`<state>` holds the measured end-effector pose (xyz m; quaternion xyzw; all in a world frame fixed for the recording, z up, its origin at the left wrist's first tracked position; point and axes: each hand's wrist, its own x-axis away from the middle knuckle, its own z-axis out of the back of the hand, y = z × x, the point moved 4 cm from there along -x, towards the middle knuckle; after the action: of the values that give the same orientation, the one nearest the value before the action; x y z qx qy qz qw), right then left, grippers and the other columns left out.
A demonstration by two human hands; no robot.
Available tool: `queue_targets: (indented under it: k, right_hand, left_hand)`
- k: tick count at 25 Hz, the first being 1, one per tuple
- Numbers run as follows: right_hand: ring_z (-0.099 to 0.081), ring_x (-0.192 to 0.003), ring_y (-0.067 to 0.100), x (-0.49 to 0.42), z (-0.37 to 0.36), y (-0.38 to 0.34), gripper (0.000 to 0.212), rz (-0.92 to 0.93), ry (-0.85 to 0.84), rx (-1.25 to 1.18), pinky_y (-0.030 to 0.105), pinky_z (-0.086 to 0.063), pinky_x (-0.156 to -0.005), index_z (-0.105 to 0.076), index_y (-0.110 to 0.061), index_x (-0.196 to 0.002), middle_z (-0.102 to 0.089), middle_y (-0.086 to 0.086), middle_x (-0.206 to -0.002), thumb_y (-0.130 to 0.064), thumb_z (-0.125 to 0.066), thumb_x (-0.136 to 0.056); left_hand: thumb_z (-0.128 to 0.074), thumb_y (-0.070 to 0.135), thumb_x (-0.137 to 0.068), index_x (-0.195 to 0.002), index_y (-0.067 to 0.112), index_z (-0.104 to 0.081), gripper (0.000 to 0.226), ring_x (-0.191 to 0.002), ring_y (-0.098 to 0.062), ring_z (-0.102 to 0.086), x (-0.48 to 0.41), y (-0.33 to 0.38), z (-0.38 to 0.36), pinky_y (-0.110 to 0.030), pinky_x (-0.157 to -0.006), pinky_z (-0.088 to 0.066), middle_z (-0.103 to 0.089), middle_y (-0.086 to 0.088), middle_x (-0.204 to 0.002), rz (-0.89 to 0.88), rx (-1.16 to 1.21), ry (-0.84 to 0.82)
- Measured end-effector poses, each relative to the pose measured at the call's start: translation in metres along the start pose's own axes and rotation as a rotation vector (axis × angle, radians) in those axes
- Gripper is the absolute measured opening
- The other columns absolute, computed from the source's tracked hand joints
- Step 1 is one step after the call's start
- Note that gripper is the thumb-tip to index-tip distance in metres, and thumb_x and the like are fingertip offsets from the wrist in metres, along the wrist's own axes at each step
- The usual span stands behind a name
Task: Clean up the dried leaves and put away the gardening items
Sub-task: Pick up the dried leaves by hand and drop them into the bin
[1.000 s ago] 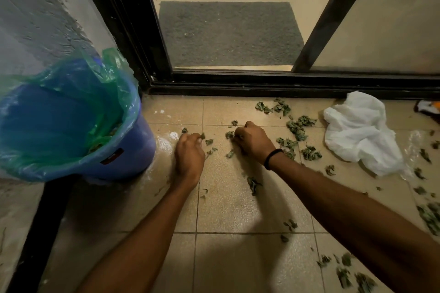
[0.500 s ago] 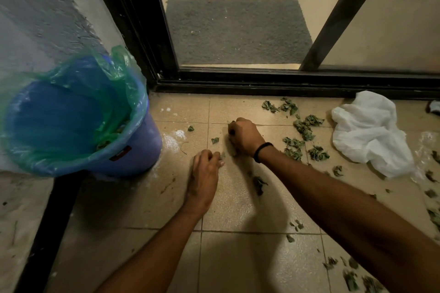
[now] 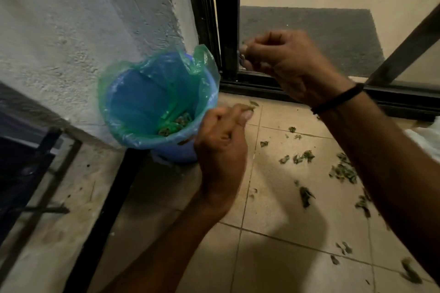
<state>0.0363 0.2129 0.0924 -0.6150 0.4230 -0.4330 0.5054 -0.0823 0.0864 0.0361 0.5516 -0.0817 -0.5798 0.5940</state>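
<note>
My left hand (image 3: 221,147) pinched crumpled dried green leaves (image 3: 248,108) in curled fingers beside the round blue plastic bin (image 3: 177,151) lined with green film; my right hand (image 3: 285,64), raised higher, had its fingers clamped on more.

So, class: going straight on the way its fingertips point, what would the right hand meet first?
Probably the green plastic liner standing up at the rim of the blue plastic bin, just left of the right hand. Depth is unclear; it might pass above.
</note>
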Motion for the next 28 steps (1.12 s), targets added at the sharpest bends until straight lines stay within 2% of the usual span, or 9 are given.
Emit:
queue_targets:
  k: [3,5,10,14,16,18,20,23,28]
  right_hand:
    - [-0.069,-0.078,0.013,-0.002,-0.052,-0.023,0.009,0.158,-0.137,0.100,0.021,-0.056,-0.074,-0.066,0.000,-0.097,-0.069,0.010,-0.091,-0.005,-0.066,-0.089]
    - [-0.072,-0.077,0.021,-0.011,-0.088,-0.016,0.011,0.218,-0.166,0.214,0.029,-0.060,-0.075,-0.069,0.004,-0.094,-0.072,0.017,-0.087,-0.004,-0.070,-0.088]
    - [-0.073,-0.080,0.018,-0.023,-0.138,0.019,0.026,0.177,-0.301,0.687,0.037,-0.061,-0.077,-0.071,-0.010,-0.114,-0.072,0.007,-0.103,-0.019,-0.070,-0.090]
    - [-0.074,-0.073,0.016,-0.008,-0.117,-0.006,0.020,0.245,-0.210,0.585,0.028,-0.061,-0.066,-0.069,-0.008,-0.111,-0.071,0.006,-0.096,-0.018,-0.064,-0.095]
    - [-0.073,-0.073,0.012,-0.006,-0.084,-0.015,0.019,0.274,-0.055,0.520,0.024,-0.060,-0.067,-0.067,-0.007,-0.110,-0.070,0.005,-0.093,-0.019,-0.062,-0.096]
    - [-0.072,-0.075,0.011,-0.009,-0.048,-0.003,0.018,0.242,0.087,0.551,0.026,-0.060,-0.070,-0.067,-0.009,-0.108,-0.070,0.003,-0.092,-0.022,-0.060,-0.097]
    - [-0.071,-0.080,0.010,-0.016,-0.010,0.041,0.017,0.127,0.137,0.750,0.031,-0.061,-0.076,-0.068,-0.012,-0.108,-0.071,0.003,-0.094,-0.023,-0.060,-0.097]
    - [-0.066,-0.098,0.018,-0.006,0.045,0.143,0.027,-0.194,0.080,1.114,0.035,-0.056,-0.089,-0.065,-0.017,-0.120,-0.069,0.007,-0.114,-0.027,-0.064,-0.095]
    - [-0.050,-0.112,0.030,0.050,0.065,0.247,0.051,-0.256,-0.113,1.292,0.032,-0.045,-0.095,-0.044,-0.023,-0.144,-0.047,0.014,-0.131,-0.019,-0.059,-0.096]
  left_hand:
    - [-0.069,0.020,-0.095,-0.104,0.006,-0.075,0.018,-0.090,-0.003,-0.059,-0.042,-0.001,0.069,-0.007,-0.083,-0.043,-0.068,-0.007,-0.096,-0.092,-0.158,0.375]
    - [-0.065,0.032,-0.096,-0.103,0.012,-0.078,0.024,-0.086,-0.009,-0.061,-0.066,-0.023,0.106,-0.012,-0.081,-0.045,-0.070,-0.008,-0.093,-0.034,-0.301,0.469]
    - [-0.065,0.037,-0.091,-0.132,0.016,-0.063,0.046,-0.109,-0.032,-0.063,-0.079,-0.079,0.132,-0.042,-0.095,-0.050,-0.069,-0.011,-0.118,0.382,-0.591,-0.055]
    - [-0.062,0.035,-0.093,-0.132,0.019,-0.060,0.042,-0.100,-0.017,-0.065,-0.065,-0.055,0.125,-0.037,-0.090,-0.054,-0.067,-0.003,-0.115,0.277,-0.422,0.080]
    - [-0.061,0.032,-0.095,-0.121,0.018,-0.065,0.030,-0.087,-0.005,-0.062,-0.048,-0.031,0.107,-0.021,-0.079,-0.054,-0.066,0.001,-0.107,0.152,-0.272,0.174]
    - [-0.062,0.024,-0.097,-0.113,0.014,-0.067,0.019,-0.082,0.000,-0.056,-0.022,-0.015,0.076,-0.010,-0.072,-0.047,-0.062,0.003,-0.102,0.038,-0.203,0.099]
    - [-0.061,0.018,-0.098,-0.114,0.012,-0.066,0.018,-0.082,0.000,-0.053,0.006,-0.023,0.037,-0.012,-0.070,-0.048,-0.060,0.004,-0.101,0.023,-0.134,-0.143]
    - [-0.057,0.018,-0.099,-0.129,0.016,-0.061,0.030,-0.092,-0.006,-0.058,0.042,-0.072,-0.020,-0.021,-0.079,-0.050,-0.063,-0.002,-0.115,0.223,-0.126,-0.502]
    - [-0.054,0.012,-0.099,-0.140,0.014,-0.052,0.041,-0.118,-0.023,-0.057,0.058,-0.130,-0.075,-0.032,-0.096,-0.048,-0.054,-0.011,-0.134,0.401,-0.279,-0.652]
